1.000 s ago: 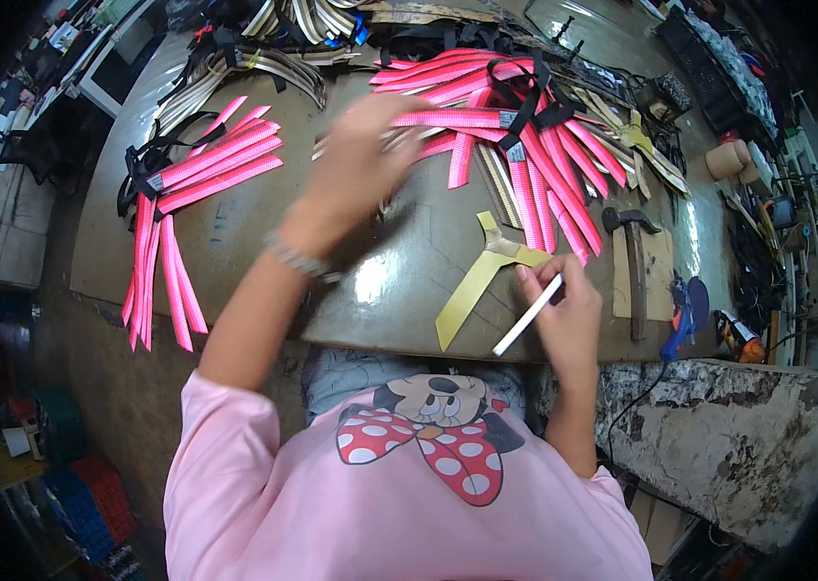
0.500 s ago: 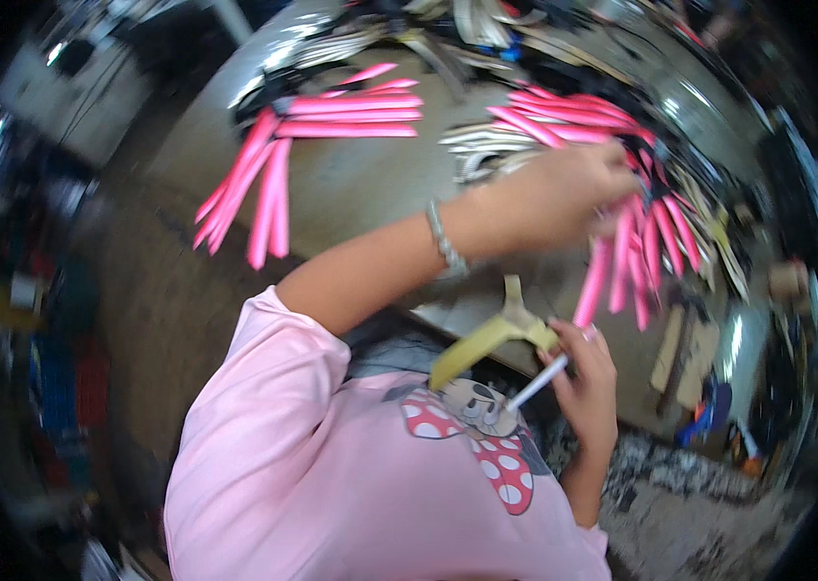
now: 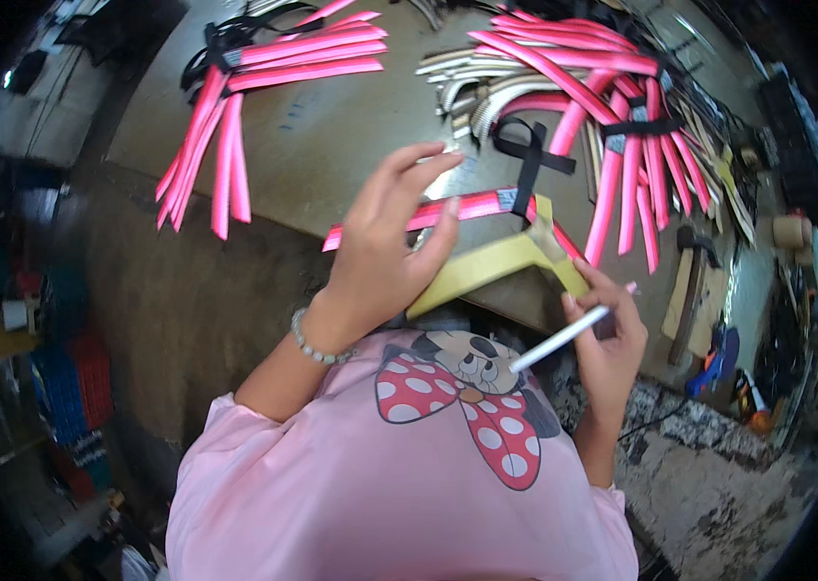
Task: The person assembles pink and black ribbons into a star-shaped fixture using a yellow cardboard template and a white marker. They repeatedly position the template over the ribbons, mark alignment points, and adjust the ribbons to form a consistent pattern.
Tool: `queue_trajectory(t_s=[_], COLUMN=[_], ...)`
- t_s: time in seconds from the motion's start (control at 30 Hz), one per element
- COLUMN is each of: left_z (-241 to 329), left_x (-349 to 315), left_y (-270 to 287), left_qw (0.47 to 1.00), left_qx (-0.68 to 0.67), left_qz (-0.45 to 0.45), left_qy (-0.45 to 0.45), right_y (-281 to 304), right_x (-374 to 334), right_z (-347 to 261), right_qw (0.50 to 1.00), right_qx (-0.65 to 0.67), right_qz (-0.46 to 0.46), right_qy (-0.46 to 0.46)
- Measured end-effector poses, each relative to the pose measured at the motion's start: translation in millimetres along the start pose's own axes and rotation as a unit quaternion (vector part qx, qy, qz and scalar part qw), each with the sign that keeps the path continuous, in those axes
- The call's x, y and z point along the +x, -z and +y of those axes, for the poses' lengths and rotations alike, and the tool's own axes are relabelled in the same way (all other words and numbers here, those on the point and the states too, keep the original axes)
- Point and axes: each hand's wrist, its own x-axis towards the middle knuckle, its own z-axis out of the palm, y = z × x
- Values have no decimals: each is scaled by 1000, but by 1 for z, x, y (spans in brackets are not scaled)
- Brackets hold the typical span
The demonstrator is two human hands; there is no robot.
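Observation:
My right hand [image 3: 610, 334] is closed on one arm of a yellow Y-shaped template [image 3: 486, 263], with a white pen-like stick [image 3: 564, 337] tucked between its fingers. A pink V-shaped strap piece [image 3: 462, 208] with a black strap loop [image 3: 530, 160] lies on the table just beyond the template, which partly covers it. My left hand [image 3: 385, 232] is raised over the left arm of this strap piece, fingers apart and holding nothing. Whether it touches the pink strip, I cannot tell.
One bundle of pink strap pieces [image 3: 307, 48] lies at the far left of the table [image 3: 322, 145]. A larger pink bundle [image 3: 612, 58] is at the far right, with cream strips [image 3: 486, 92] beside it. A hammer [image 3: 690, 281] rests at the right edge, near blue-handled scissors [image 3: 716, 360].
My left hand has come back from the right bundle toward me and opened. One pink strap piece now lies separately by the template. My right hand still holds the template and stick.

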Motion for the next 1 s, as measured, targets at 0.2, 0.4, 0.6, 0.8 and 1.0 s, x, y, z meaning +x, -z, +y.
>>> queue_trajectory(t_s=[0.2,0.4,0.6,0.8,1.0], left_z=[1,-17,-24,-23,-6], left_x=[-7,-12,-9,-5,3], left_y=[-9,-19,-15,-16,-22], left_qw=[988,971,956,969,945], left_qx=[90,150,166,120,201], left_qz=[-102,-153,-195,-192,-234], left_qy=[-68,-110,-143,-103,-114], right_y=[-33,-37,-33,-34,-37], right_x=[27,24,23,24,26], right_z=[16,24,31,36,35], right_qw=[989,969,951,947,943], right_qx=[-111,-196,-246,-260,-270], right_qz=[23,-7,-14,-14,2], right_qy=[96,148,188,189,196])
